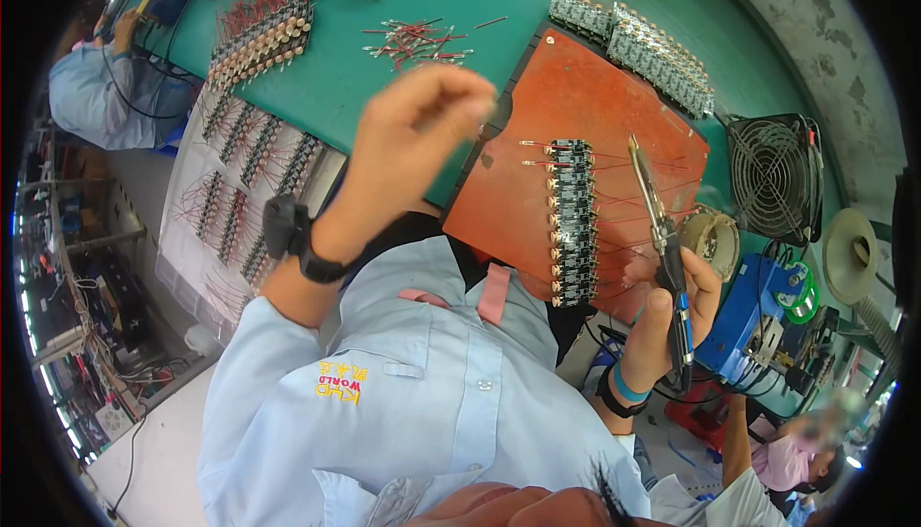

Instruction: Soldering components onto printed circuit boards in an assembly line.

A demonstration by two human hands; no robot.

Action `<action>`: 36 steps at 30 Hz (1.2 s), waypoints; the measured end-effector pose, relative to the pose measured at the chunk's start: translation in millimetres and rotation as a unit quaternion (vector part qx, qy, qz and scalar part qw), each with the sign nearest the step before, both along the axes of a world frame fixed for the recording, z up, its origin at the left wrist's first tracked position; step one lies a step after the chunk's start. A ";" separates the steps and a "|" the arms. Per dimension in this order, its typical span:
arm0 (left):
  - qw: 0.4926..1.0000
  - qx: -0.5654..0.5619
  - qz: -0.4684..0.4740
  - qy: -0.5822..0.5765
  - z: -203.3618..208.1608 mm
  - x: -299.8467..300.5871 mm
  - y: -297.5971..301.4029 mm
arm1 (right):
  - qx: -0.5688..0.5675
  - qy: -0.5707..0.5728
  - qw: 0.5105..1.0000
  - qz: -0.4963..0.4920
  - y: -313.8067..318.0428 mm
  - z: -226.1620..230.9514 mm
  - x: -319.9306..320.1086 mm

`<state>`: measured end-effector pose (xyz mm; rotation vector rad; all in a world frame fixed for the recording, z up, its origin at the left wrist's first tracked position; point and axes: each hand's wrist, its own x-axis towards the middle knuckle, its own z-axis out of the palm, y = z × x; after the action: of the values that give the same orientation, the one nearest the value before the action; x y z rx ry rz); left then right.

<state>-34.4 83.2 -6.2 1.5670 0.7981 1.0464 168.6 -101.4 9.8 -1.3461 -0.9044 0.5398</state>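
Observation:
My right hand [652, 335] grips a soldering iron [673, 282], its metal tip pointing up and away over a reddish-orange work board [518, 191]. Left of the iron, a row of small black circuit boards [573, 225] lies on the work board. Thin red wires run from the row's right side, and two short ones stick out at its far left end. Raised over the near side of the green table, my left hand [417, 134] has thumb and fingers pinched together; motion blurs the tips, and what they hold cannot be made out. Beyond it lies a loose pile of short red wires [414, 43].
More circuit board rows [662, 57] stand behind the work board. A black fan [775, 177], a round tin [712, 239], a blue soldering unit [743, 321] and green solder spool [802, 297] sit right. Wired boards [259, 47] lie left. Other people work far left and lower right.

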 end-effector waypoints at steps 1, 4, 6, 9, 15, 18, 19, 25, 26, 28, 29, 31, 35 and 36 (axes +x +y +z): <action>0.995 -0.079 -0.054 -0.019 13.3 5.6 -12.7 | 0.000 -0.003 1.000 -0.008 0.8 0.2 -2.5; 0.978 -0.141 -0.133 -0.079 15.3 21.1 -37.4 | 0.005 -0.060 0.997 0.047 4.9 -8.0 -4.1; 0.961 -0.155 -0.176 -0.148 7.3 29.2 -47.8 | -0.030 0.023 0.997 0.074 9.2 3.2 -14.4; 0.951 -0.192 -0.197 -0.137 7.7 35.7 -54.5 | -0.076 0.061 0.991 0.090 12.8 7.7 -16.8; 0.981 0.101 -0.164 0.003 6.6 40.4 -59.9 | -0.052 -0.016 0.996 0.069 13.8 -3.9 -14.4; 0.968 0.200 -0.152 0.028 0.7 41.2 -62.5 | -0.076 -0.006 0.996 0.056 12.7 -1.3 -14.4; 0.962 0.220 -0.159 0.036 -1.9 40.7 -63.3 | -0.076 -0.004 0.995 0.058 13.2 -3.4 -15.2; 0.956 0.244 -0.161 0.036 -2.8 41.8 -62.7 | -0.075 -0.028 0.994 0.072 13.5 -2.8 -14.4; 0.960 0.230 -0.153 0.037 -2.1 41.4 -62.2 | -0.052 -0.017 0.997 0.057 15.3 -1.1 -14.2; 0.963 0.224 -0.144 0.043 -1.3 41.1 -61.3 | -0.019 -0.002 0.998 0.055 13.9 -3.7 -9.4; 0.965 0.218 -0.137 0.046 -1.1 41.0 -60.9 | -0.020 -0.001 0.998 0.055 13.5 -3.2 -9.3; 0.965 0.214 -0.140 0.049 -0.7 40.7 -59.9 | -0.017 -0.010 0.998 0.058 13.8 -1.5 -9.7; 0.965 0.207 -0.154 0.052 -1.6 40.6 -59.4 | -0.016 -0.017 0.998 0.058 17.4 -2.5 -11.4; 0.965 0.206 -0.154 0.053 -1.0 40.6 -59.7 | -0.017 -0.026 0.997 0.065 17.8 -2.2 -10.7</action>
<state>6.2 23.5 -7.1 2.0391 0.3981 0.9402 157.9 -83.7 7.6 -1.3429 -1.0353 0.6242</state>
